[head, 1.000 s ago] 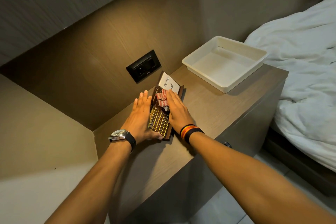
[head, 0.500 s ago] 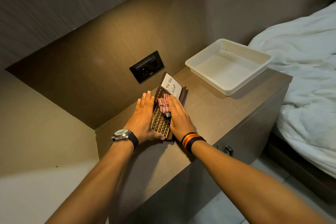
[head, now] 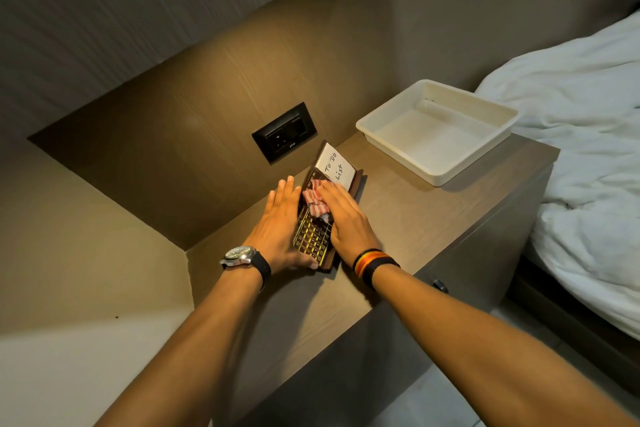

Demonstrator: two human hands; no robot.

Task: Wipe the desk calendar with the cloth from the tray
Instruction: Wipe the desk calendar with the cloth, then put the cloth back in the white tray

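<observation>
The desk calendar [head: 313, 243] lies flat on the bedside cabinet, dark brown with a gold grid and a white "To Do List" pad at its far end. A red-and-white striped cloth [head: 316, 200] rests on its middle. My right hand [head: 346, 222] presses flat on the cloth, fingers pointing away from me. Along the calendar's left edge my left hand [head: 280, 229] lies flat, fingers together, its thumb at the near corner. The white tray [head: 485, 146] stands at the far right with nothing in it.
The cabinet top [head: 415, 218] ends at a front edge on the right. A black wall socket [head: 284, 131] sits behind the calendar. A bed with a white duvet [head: 588, 149] lies to the right. A small knob [head: 440, 285] shows on the cabinet front.
My right hand has kept the cloth pressed on the calendar's middle and shifted only slightly. The left hand has stayed at the left edge.
</observation>
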